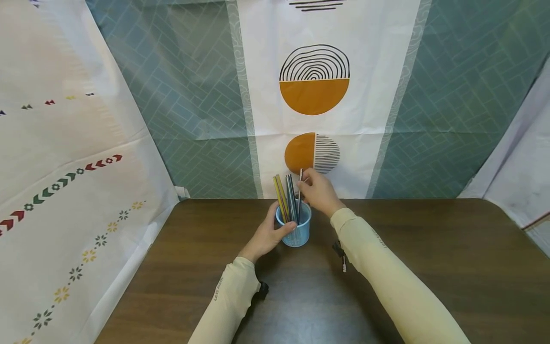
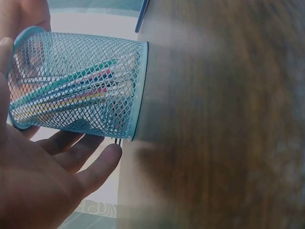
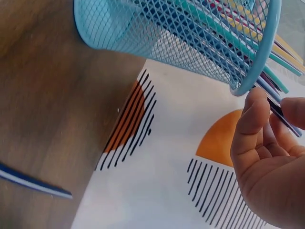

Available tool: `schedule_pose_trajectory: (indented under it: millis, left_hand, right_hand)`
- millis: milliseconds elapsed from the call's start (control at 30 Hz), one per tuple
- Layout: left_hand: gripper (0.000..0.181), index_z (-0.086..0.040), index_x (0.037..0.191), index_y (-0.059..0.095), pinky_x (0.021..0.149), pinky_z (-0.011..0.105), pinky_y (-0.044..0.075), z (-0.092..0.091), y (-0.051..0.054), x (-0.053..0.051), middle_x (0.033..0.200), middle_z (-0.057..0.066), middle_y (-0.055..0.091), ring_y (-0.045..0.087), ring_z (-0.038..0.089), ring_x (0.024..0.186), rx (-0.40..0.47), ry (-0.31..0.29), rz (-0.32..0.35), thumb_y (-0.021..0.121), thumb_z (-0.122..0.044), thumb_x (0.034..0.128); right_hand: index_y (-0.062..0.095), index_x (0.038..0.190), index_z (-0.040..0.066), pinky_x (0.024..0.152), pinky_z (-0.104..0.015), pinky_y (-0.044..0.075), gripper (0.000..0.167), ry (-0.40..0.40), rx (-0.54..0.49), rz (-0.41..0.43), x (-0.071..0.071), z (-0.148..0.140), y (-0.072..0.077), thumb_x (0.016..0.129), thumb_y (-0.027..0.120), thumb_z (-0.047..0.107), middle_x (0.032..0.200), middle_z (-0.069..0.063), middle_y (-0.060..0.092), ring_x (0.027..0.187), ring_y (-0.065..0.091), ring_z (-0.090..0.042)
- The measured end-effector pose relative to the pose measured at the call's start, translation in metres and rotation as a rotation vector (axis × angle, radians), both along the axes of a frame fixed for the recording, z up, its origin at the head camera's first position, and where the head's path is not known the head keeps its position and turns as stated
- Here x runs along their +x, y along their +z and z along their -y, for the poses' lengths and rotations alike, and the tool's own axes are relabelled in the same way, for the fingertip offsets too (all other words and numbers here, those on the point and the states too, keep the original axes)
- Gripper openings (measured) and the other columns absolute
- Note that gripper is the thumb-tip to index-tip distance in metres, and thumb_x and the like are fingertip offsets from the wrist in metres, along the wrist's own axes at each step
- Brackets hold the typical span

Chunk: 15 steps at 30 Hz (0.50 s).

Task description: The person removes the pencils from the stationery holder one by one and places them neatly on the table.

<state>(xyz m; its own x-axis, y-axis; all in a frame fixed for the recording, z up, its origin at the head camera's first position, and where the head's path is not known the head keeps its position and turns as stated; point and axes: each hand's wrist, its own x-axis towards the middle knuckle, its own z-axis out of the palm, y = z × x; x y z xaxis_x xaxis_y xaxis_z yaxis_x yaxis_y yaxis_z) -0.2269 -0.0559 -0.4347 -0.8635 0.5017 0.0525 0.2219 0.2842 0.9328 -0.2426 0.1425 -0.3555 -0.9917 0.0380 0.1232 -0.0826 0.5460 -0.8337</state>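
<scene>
A light blue mesh pencil cup (image 1: 296, 235) stands upright near the table's far edge, with several pencils (image 1: 281, 198) leaning in it. My left hand (image 1: 268, 234) grips the cup from its left side, thumb across the front near the rim. In the left wrist view, the fingers (image 2: 97, 169) curve along the mesh wall. Above the rim on the right, my right hand (image 1: 320, 193) pinches a dark, thin pencil (image 1: 300, 191) between thumb and fingertips. Its lower part stands among the others inside the cup, as the right wrist view (image 3: 286, 119) partly shows.
A dark blue and white pencil-like stick (image 3: 35, 183) lies on the brown wooden table (image 1: 206, 267) right of the cup, mostly hidden under my right forearm in the head view. A patterned cloth (image 1: 197, 95) hangs behind the far edge; white cloth (image 1: 64, 191) hangs at the left.
</scene>
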Motion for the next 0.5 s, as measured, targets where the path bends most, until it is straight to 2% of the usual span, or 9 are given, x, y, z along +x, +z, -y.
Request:
schedule_pose_trajectory:
  millis: [133, 267, 367, 500]
  left_hand:
    - [0.078, -0.033, 0.157, 0.022, 0.112, 0.062, 0.027, -0.001, 0.0, 0.001, 0.156, 0.008, 0.038, 0.036, 0.031, 0.141, 0.003, 0.006, -0.007, 0.068, -0.047, 0.0956]
    - [0.078, -0.033, 0.157, 0.022, 0.112, 0.062, 0.026, -0.001, 0.001, 0.001, 0.156, 0.008, 0.038, 0.036, 0.031, 0.141, 0.006, 0.009, -0.01, 0.068, -0.046, 0.0954]
    - [0.081, -0.032, 0.158, 0.021, 0.112, 0.063, 0.026, -0.001, 0.001, 0.0, 0.156, 0.009, 0.037, 0.036, 0.032, 0.142, 0.016, 0.002, -0.004, 0.069, -0.048, 0.0945]
    - [0.088, -0.029, 0.16, 0.018, 0.112, 0.065, 0.023, -0.001, 0.0, 0.0, 0.159, 0.011, 0.034, 0.032, 0.035, 0.144, 0.02, 0.001, 0.01, 0.07, -0.05, 0.0925]
  right_hand:
    - [0.051, 0.118, 0.009, 0.062, -0.034, 0.054, 0.017, -0.003, 0.005, -0.018, 0.002, -0.003, 0.002, 0.106, 0.054, 0.02, 0.09, -0.012, 0.058, 0.07, 0.063, -0.03]
    - [0.047, 0.136, 0.01, 0.06, -0.035, 0.054, 0.032, -0.004, -0.017, -0.039, 0.003, -0.008, 0.005, 0.107, 0.053, 0.021, 0.094, -0.013, 0.06, 0.073, 0.064, -0.036]
    - [0.043, 0.146, 0.012, 0.059, -0.035, 0.055, 0.042, -0.017, -0.044, -0.062, 0.004, -0.012, 0.007, 0.107, 0.053, 0.021, 0.096, -0.014, 0.062, 0.07, 0.063, -0.033]
    - [0.04, 0.151, 0.013, 0.061, -0.036, 0.056, 0.048, -0.035, -0.071, -0.105, 0.005, -0.016, 0.009, 0.106, 0.054, 0.021, 0.095, -0.014, 0.062, 0.07, 0.063, -0.033]
